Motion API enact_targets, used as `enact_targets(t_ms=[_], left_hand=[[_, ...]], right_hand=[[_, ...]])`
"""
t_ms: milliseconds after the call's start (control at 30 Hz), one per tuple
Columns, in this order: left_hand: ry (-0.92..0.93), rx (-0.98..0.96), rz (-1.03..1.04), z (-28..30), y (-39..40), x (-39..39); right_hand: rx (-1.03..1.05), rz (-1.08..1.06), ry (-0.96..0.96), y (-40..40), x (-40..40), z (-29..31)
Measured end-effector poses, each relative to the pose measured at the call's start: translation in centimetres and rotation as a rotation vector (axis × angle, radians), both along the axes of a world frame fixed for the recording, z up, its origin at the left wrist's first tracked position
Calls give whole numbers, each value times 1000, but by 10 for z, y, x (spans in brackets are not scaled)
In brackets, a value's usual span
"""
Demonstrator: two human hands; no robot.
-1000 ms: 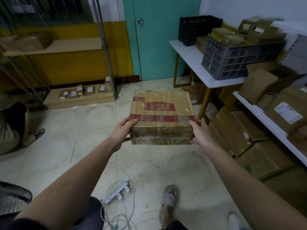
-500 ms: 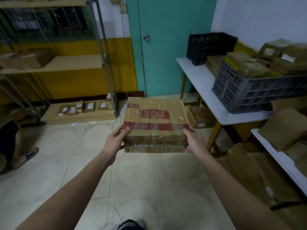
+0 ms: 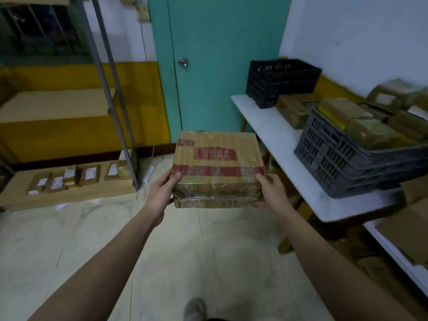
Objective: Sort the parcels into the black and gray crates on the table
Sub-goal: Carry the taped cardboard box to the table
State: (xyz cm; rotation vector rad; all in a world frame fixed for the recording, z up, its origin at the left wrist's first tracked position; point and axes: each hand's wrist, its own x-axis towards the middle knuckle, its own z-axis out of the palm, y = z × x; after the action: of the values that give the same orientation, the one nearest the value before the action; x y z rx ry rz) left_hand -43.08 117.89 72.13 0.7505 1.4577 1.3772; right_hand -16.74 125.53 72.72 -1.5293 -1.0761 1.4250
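A brown cardboard parcel (image 3: 217,167) with red printed bands and clear tape is held in front of me above the floor. My left hand (image 3: 162,191) grips its near left corner, thumb on top. My right hand (image 3: 269,189) grips its near right corner the same way. To the right stands a white table (image 3: 278,137). A black crate (image 3: 281,81) sits at its far end; its inside is hidden from here. A gray crate (image 3: 342,154) heaped with brown parcels stands nearer on the table.
A loose brown parcel (image 3: 294,110) lies on the table between the crates. More cardboard boxes (image 3: 407,230) fill a shelf at the right edge. A metal rack post (image 3: 108,93) and a low board with small packets (image 3: 67,179) stand left. A teal door (image 3: 220,61) is ahead.
I have moved forward toward the table and my view has risen; the crates now look closer and larger. Both hands keep the same hold on the parcel.
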Motion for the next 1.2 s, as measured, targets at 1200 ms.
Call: enact_targets(t_ms=[1200], left_hand=[[182, -95, -328, 8, 626, -29]], right_hand=[[-31, -241, -48, 539, -30, -27]])
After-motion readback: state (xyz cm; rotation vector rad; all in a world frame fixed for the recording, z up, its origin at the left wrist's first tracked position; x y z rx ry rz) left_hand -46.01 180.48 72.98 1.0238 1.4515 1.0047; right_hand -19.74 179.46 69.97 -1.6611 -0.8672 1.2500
